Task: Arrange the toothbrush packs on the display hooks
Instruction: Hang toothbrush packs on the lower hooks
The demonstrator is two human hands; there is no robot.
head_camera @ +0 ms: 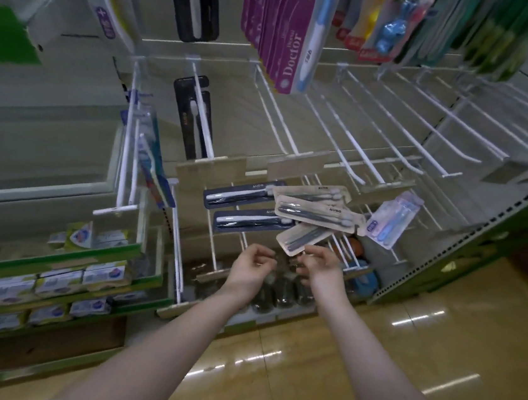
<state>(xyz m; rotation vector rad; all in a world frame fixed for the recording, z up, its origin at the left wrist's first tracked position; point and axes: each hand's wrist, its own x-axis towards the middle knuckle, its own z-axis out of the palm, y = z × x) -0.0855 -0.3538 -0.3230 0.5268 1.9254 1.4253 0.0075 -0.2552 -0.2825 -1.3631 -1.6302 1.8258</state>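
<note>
Several toothbrush packs lie loose across the lower white hooks (342, 248). Two are dark blue (243, 194) (253, 221), three are beige (317, 214), and one is clear with pink and blue brushes (392, 219). My right hand (320, 268) pinches the near end of the lowest beige pack (304, 240), which tilts up to the right. Just left of it, my left hand (250, 265) has its fingers loosely curled and holds nothing. A black pack (193, 116) hangs on a middle hook, and purple packs (285, 31) hang on an upper hook.
Many bare white hooks (396, 126) jut out at the middle right. More packs hang along the top right (473, 29) and at the left (152, 154). Green-edged shelves (51, 261) with boxed goods stand at the left. The tan floor (438, 334) lies below.
</note>
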